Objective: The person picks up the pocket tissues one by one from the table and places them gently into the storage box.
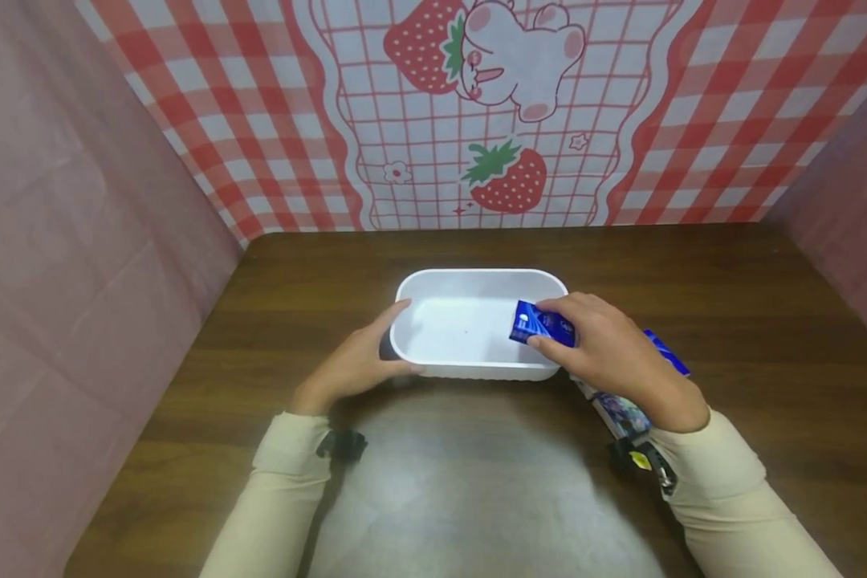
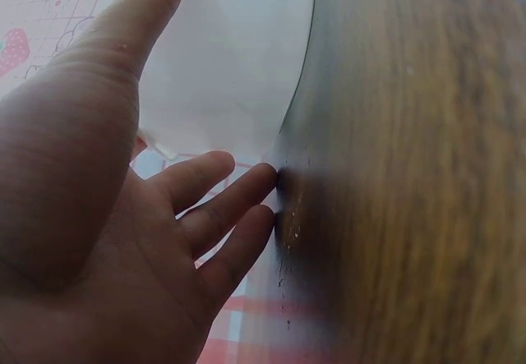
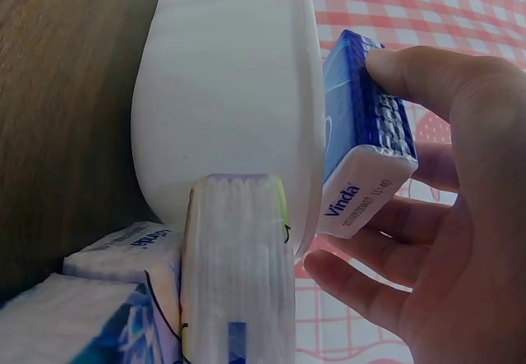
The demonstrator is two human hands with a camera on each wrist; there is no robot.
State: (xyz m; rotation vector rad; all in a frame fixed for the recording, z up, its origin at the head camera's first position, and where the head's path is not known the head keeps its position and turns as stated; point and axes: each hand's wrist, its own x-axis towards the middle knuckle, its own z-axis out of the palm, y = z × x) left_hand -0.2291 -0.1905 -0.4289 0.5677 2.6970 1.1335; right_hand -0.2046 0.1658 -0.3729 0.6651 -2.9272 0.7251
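Note:
A white oval-ended plastic basin [image 1: 477,372] stands on the table, its inside bare in the head view. My left hand [image 1: 354,365] spreads around its left end, thumb at the near side and a finger at the rim. Other fingers [image 2: 238,191] reach loosely near the tabletop in the left wrist view. Over the basin's right end, my right hand [image 1: 614,345] pinches a blue pack of pocket tissues [image 1: 538,321] between thumb and fingers. "Vinda" shows on the pack's white end [image 3: 366,191], beside the basin's rim in the right wrist view.
Right of the basin, partly under my right forearm, lie another blue pack [image 1: 666,353] and a pack with a colourful print [image 1: 621,413]. A clear-wrapped pack [image 3: 238,274] stands close against the basin wall. Behind the wooden table [image 1: 318,265] hangs a red-and-white checked cloth [image 1: 274,120].

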